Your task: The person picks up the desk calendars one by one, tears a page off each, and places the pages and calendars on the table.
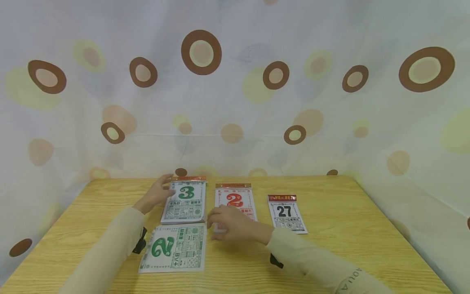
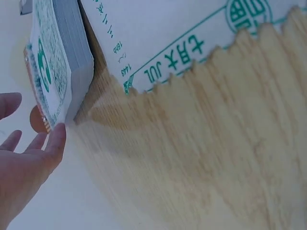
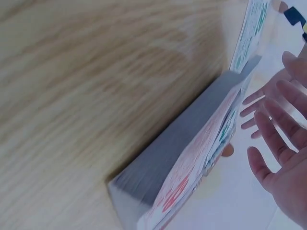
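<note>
A thick tear-off calendar with a green 3 (image 1: 183, 204) lies at the left of the table, a red and gold strip along its top. My left hand (image 1: 158, 194) is at this calendar's left edge, and in the left wrist view its fingertips (image 2: 58, 134) reach the block's corner. Below lies a loose sheet with a green 2 (image 1: 172, 249), turned sideways, its torn edge (image 2: 192, 67) jagged. My right hand (image 1: 231, 222) is over the lower part of a calendar with a red 2 (image 1: 235, 198), fingers spread and loosely bent, holding nothing.
A smaller calendar with a black 27 (image 1: 286, 214) lies to the right on the wood-grain table (image 1: 341, 245). Behind and at both sides hangs a pale curtain (image 1: 235, 102) with brown rings and coloured dots. A black band is at each wrist.
</note>
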Demonstrator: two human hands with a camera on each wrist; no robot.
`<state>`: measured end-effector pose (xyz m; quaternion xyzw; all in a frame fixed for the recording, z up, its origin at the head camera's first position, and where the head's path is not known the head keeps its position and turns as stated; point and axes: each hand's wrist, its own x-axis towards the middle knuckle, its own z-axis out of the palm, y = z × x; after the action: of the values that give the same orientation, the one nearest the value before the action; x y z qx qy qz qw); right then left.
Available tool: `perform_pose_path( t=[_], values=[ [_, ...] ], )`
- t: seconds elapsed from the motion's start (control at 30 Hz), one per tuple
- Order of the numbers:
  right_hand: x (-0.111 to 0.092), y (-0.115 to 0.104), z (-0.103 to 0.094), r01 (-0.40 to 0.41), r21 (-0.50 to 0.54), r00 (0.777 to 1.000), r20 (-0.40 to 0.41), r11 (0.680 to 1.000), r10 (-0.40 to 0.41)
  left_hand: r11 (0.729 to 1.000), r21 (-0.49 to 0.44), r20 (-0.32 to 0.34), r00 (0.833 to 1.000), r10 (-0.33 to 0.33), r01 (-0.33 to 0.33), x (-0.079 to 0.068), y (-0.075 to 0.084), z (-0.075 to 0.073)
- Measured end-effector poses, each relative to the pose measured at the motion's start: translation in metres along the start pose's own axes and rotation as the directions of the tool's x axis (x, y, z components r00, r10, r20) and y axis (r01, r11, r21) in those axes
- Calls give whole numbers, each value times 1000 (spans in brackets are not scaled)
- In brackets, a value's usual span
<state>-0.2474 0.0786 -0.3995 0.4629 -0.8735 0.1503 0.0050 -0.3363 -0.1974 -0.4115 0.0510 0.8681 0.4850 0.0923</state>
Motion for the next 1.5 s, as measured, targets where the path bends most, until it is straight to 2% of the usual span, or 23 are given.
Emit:
perform_pose_path(
  t=[0.13,0.37,0.53,0.67,0.8,0.87,1.03,1.17,1.5],
  values=[
    [-3,10,-3,-31,16,999,-25,999,31,998,24,-12,998,55,-55,-3,6,2],
    [-9,33,-10,-32,-3,989,-141,999,32,986,88,-16,990,141,-139,-3,15,17],
    [-14,50,-14,-94,91,981,-162,991,107,969,131,15,978,210,-210,-3,20,35],
    [-17,62,-18,-142,127,972,-169,982,162,955,139,37,965,258,-261,-2,23,50],
    [-21,71,-20,-205,151,957,-177,967,231,951,136,39,960,276,-279,0,27,62],
    [-23,77,-20,-241,175,945,-183,955,272,942,129,46,951,305,-308,0,30,67],
    [-25,92,-18,-314,199,911,-212,928,354,942,81,47,945,323,-326,-2,38,81],
    [-24,100,-19,-352,206,887,-237,913,395,945,69,19,947,320,-321,0,43,90],
    [-18,116,-18,-439,203,839,-256,875,480,956,115,-43,960,276,-270,16,48,108]
  ],
)
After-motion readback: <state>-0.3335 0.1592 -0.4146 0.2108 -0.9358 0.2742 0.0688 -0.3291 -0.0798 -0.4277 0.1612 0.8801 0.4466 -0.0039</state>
